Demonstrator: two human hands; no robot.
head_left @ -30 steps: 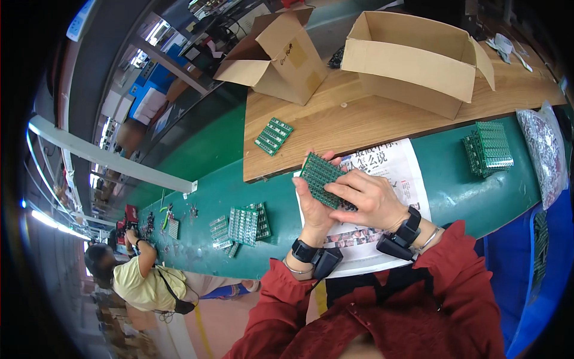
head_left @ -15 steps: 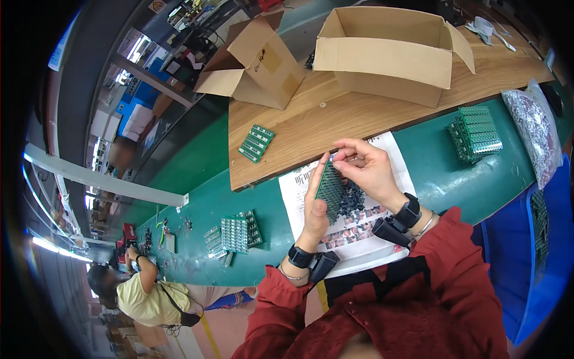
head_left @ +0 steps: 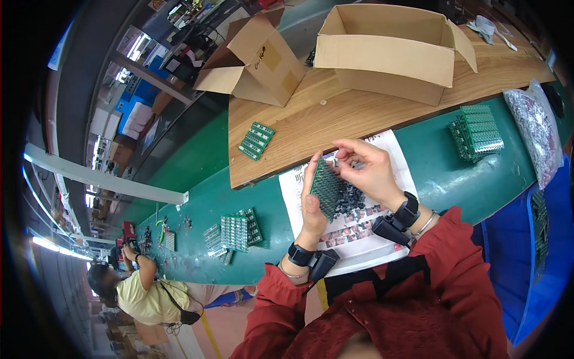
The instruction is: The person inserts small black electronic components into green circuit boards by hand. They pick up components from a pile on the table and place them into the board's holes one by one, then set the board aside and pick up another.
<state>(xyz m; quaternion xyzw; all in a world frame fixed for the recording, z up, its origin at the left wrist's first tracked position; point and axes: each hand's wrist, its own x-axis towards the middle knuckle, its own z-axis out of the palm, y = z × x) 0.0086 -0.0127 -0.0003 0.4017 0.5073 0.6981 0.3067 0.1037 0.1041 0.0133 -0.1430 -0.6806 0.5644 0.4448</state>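
A green circuit board panel (head_left: 326,191) stands tilted on edge in my left hand (head_left: 312,212), with the thumb on its near side and the fingers behind it. My right hand (head_left: 372,170) is at the panel's upper right, thumb and fingertips pinched together close to its face. Whatever is between those fingertips is too small to make out. Under and beside the panel lies a pile of small black parts (head_left: 354,200), partly covered by my right hand. The pile rests on a printed paper sheet (head_left: 382,254) spread over the green bench.
Stacked green panels sit at right (head_left: 478,134) and left (head_left: 234,232). A single panel (head_left: 257,141) lies on the wooden board (head_left: 287,128). Beyond are two open cardboard boxes (head_left: 382,57) (head_left: 269,69). A plastic bag (head_left: 532,131) and blue bin (head_left: 508,251) are at right; a co-worker (head_left: 152,293) is at left.
The panel has tipped, so more of its face shows, and has shifted slightly left with my left hand. My right fingertips have come down a little from its top edge.
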